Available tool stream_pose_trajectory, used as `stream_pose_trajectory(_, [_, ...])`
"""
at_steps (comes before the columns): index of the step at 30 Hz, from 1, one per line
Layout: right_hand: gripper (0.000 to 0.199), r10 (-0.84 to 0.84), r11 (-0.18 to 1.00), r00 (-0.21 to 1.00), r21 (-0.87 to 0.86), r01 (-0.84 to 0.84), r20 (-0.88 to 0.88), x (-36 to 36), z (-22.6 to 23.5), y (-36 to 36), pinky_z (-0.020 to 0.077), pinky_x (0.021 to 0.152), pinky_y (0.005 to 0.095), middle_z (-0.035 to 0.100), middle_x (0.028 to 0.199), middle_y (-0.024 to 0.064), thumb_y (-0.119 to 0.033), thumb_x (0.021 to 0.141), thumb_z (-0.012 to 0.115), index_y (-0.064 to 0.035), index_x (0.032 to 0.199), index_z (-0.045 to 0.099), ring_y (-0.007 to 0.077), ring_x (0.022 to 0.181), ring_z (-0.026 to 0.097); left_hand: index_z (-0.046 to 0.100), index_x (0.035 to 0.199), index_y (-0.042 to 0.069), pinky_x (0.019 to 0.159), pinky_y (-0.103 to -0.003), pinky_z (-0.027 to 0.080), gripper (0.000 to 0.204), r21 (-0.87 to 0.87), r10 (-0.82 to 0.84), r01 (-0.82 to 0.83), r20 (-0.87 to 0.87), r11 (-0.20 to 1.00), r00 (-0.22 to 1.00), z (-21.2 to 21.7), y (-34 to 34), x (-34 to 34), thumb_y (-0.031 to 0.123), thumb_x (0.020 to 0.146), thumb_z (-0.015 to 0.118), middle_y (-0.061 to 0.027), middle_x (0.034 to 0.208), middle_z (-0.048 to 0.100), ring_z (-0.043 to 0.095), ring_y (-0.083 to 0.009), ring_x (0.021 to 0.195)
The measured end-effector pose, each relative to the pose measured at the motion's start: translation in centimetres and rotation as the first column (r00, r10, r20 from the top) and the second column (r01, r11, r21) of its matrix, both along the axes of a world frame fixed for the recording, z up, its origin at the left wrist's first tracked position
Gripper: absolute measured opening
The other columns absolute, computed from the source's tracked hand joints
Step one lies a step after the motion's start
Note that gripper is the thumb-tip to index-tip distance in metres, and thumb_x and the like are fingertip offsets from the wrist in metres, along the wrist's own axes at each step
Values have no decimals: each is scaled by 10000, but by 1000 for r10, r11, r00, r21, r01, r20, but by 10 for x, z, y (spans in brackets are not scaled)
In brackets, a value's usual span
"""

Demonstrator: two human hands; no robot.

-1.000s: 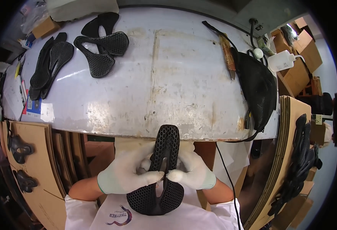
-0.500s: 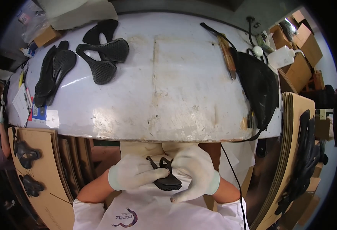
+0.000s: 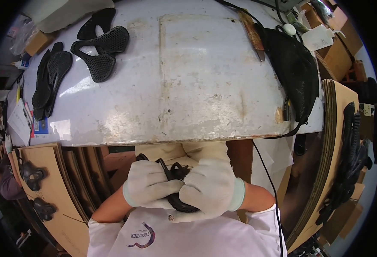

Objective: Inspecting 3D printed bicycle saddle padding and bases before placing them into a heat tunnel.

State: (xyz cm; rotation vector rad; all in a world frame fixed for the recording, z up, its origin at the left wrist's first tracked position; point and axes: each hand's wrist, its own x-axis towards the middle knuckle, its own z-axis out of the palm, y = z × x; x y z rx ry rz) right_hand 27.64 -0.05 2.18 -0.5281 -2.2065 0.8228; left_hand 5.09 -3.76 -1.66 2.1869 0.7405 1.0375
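Low before my lap, both gloved hands hold a small black part (image 3: 178, 172) that looks like a piece of a bicycle saddle. Thin dark prongs stick up from it between the hands, and its rounded lower edge shows beneath the fingers. My left hand (image 3: 149, 185) is closed around its left side. On the other side, my right hand (image 3: 210, 186) wraps over it, fingertips pressed in near the left thumb. The gloves hide most of the part. Black perforated saddle pads (image 3: 104, 42) with cut-out centres lie at the table's far left, beside longer black pads (image 3: 59, 70).
The worn white table (image 3: 197, 98) ends just beyond my hands. A black mesh bag (image 3: 291, 77), a wooden-handled tool (image 3: 251, 34) and a white bottle (image 3: 319, 38) lie at right. Cardboard sheets with black parts (image 3: 35, 174) flank me; a black cable (image 3: 265, 171) hangs at right.
My right hand has moved left and closed over the black part, covering more of it. The left hand has shifted slightly. The view has tilted, so the table sits higher.
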Motion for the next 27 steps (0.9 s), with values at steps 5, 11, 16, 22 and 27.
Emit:
stream_pose_trajectory(5, [452,-48,998,996,-32,46,-74,-5,-3,1,326,464,345,417,609,15,-413,787,823,-128,612,520,186,475,430,771,926,100,486,-306,381,446,33,151,-149,-75,988,986,16,-1,0,445,655,850,38,633,515,542,-161,528])
stream_pose_trajectory(11, [362,28,1000,983,17,-26,-183,-5,-12,6,328,456,356,445,614,38,-311,750,797,-111,621,525,203,470,435,769,922,99,477,-322,372,457,98,208,-206,-9,974,978,18,0,7,464,666,864,40,609,505,513,-165,494])
stream_pose_trajectory(16, [485,35,991,994,-125,-47,-100,-9,-11,4,332,479,363,414,625,29,-495,776,822,-119,660,539,205,492,443,766,926,72,459,-334,341,472,53,135,-134,-11,990,991,4,5,-7,461,676,862,29,592,498,489,-171,471])
stream_pose_trajectory(22, [551,91,992,992,-85,-98,-89,-12,-12,5,325,481,355,395,629,15,-586,771,812,-129,666,523,198,501,443,762,925,44,453,-340,304,463,-9,78,-77,204,997,976,-21,1,-5,425,686,872,6,577,453,465,-189,463])
stream_pose_trajectory(27, [508,51,998,991,-14,-53,-124,-16,-15,-1,325,472,351,406,635,14,-530,819,800,-134,665,523,177,502,441,759,913,19,447,-338,286,438,-24,44,-39,334,999,942,-27,3,-2,368,681,886,5,584,432,452,-193,465])
